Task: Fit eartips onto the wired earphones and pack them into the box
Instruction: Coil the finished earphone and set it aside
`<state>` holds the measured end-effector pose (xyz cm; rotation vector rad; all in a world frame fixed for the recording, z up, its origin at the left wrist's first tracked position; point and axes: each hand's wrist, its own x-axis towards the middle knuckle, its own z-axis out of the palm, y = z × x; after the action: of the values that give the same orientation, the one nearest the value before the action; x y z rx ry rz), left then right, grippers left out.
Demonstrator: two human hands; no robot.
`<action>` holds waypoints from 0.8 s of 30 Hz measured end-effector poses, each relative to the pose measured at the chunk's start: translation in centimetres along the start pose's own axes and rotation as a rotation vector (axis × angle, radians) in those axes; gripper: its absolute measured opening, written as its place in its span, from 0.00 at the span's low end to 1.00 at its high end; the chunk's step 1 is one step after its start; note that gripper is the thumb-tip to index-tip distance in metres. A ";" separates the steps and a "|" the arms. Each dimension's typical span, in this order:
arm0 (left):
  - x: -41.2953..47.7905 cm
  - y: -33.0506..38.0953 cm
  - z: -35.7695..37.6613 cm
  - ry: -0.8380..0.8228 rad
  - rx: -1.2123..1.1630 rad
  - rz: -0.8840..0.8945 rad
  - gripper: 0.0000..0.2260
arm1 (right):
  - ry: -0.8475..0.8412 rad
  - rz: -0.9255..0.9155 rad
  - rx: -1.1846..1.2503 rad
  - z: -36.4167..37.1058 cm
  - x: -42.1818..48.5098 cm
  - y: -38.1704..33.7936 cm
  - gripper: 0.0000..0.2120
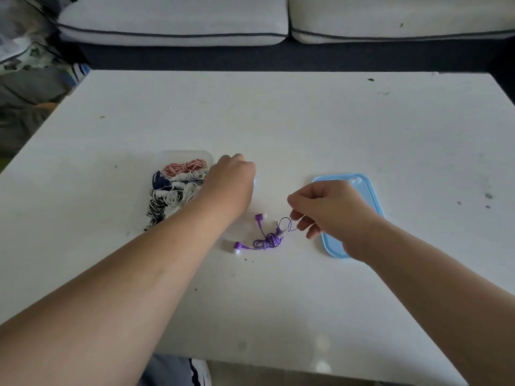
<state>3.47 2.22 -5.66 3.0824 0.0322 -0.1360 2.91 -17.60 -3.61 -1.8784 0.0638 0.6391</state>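
Purple wired earphones (267,238) lie on the white table (306,129), cable bundled, two buds with white tips spread to the left. My right hand (328,210) pinches the cable's thin end loop just right of the bundle. My left hand (232,179) reaches past the right edge of a clear plastic box (170,158) holding several coiled earphones (175,188); its fingers curl down and their tips are hidden, so what they hold cannot be made out.
A light blue box lid (365,190) lies flat under and behind my right hand. A grey-and-white sofa (250,20) runs along the table's far edge. Cluttered fabric sits off the table's left corner.
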 end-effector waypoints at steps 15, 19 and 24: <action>-3.1 2.1 -5.2 0.075 -0.962 -0.056 0.02 | 0.048 -0.116 0.250 -2.3 -1.2 -1.2 0.11; -4.4 4.2 -6.5 0.028 -1.238 -0.074 0.05 | -0.067 -0.215 0.367 -3.0 -2.5 -1.6 0.13; -4.8 5.7 -6.5 -0.026 -1.265 -0.024 0.09 | -0.006 -0.238 0.378 -4.0 -3.4 -1.3 0.07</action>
<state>-0.57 -3.19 1.55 1.8175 0.1042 -0.0969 2.02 -21.41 0.12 -1.4910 -0.0410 0.4341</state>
